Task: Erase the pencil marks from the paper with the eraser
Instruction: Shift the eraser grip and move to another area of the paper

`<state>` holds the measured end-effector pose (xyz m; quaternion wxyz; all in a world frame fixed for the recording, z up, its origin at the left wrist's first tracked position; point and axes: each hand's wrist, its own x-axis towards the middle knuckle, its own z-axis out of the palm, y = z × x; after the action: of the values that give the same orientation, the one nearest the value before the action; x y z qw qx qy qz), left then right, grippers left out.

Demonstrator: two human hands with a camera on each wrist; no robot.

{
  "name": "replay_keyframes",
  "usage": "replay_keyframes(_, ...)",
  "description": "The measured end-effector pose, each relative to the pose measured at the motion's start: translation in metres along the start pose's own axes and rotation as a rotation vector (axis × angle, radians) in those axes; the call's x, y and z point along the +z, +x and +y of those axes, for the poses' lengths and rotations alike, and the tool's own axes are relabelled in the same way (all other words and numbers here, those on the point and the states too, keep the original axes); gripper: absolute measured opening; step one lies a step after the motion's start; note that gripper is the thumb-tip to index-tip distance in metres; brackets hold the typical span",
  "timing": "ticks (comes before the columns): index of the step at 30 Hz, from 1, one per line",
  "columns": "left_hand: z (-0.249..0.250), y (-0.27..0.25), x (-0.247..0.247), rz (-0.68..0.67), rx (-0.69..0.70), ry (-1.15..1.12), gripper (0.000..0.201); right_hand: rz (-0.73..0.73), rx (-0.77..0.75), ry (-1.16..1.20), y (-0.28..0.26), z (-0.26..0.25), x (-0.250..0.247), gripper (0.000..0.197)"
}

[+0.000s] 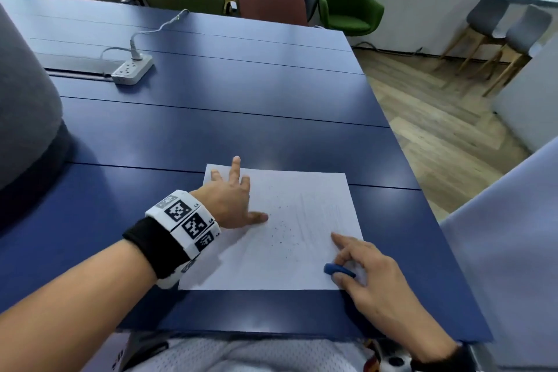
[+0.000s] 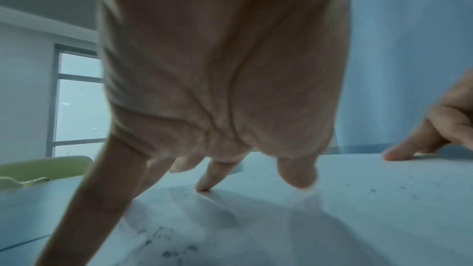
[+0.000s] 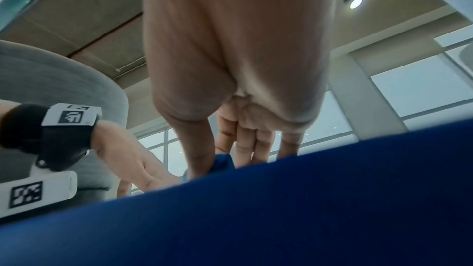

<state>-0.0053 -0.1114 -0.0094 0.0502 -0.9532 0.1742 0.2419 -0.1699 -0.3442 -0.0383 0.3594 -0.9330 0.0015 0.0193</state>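
A white sheet of paper [image 1: 280, 238] lies on the blue table [image 1: 211, 118] near its front edge, with faint pencil lines on its right half and dark eraser crumbs [image 1: 282, 232] scattered mid-sheet. My left hand [image 1: 234, 199] rests spread and flat on the paper's upper left part, fingertips [image 2: 204, 186] pressing down. My right hand [image 1: 356, 263] sits at the paper's lower right corner and pinches a blue eraser [image 1: 338, 269] between thumb and fingers, its index finger stretched out onto the sheet. In the right wrist view the eraser [image 3: 222, 164] shows under the thumb.
A white power strip [image 1: 133, 68] with a cable lies far back on the left. A grey rounded object [image 1: 24, 106] stands at the left edge. Several chairs [image 1: 271, 3] line the far side. The table's right edge drops to wooden floor [image 1: 437, 118].
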Motion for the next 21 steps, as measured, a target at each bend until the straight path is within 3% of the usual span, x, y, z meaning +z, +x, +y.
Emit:
replay_keyframes(3,0.001,-0.005,0.005,0.023,-0.037,-0.017,0.089,-0.009,0.008,0.011,-0.002,0.0,0.001,0.019)
replay_keyframes(6,0.008,-0.014,0.013,0.025,-0.006,-0.026,0.095,-0.009,0.014,0.035,-0.002,0.002,0.003,0.019)
replay_keyframes(8,0.024,-0.022,0.021,0.011,0.111,-0.005,0.095,-0.003,0.019,0.048,-0.002,0.004,0.003,0.018)
replay_keyframes(12,0.072,-0.044,0.044,-0.034,0.493,0.083,0.083,0.003,0.009,0.071,-0.002,0.005,0.003,0.019)
replay_keyframes(14,0.085,-0.052,0.056,-0.043,0.599,0.097,0.081,0.002,0.01,0.114,-0.002,0.007,0.002,0.021)
replay_keyframes(18,0.072,-0.056,0.063,-0.059,0.581,0.08,0.086,-0.034,0.026,0.171,-0.003,0.011,0.003,0.018)
replay_keyframes(21,0.04,-0.053,0.054,-0.105,0.372,0.012,0.109,-0.04,0.032,0.191,-0.002,0.013,0.003,0.019)
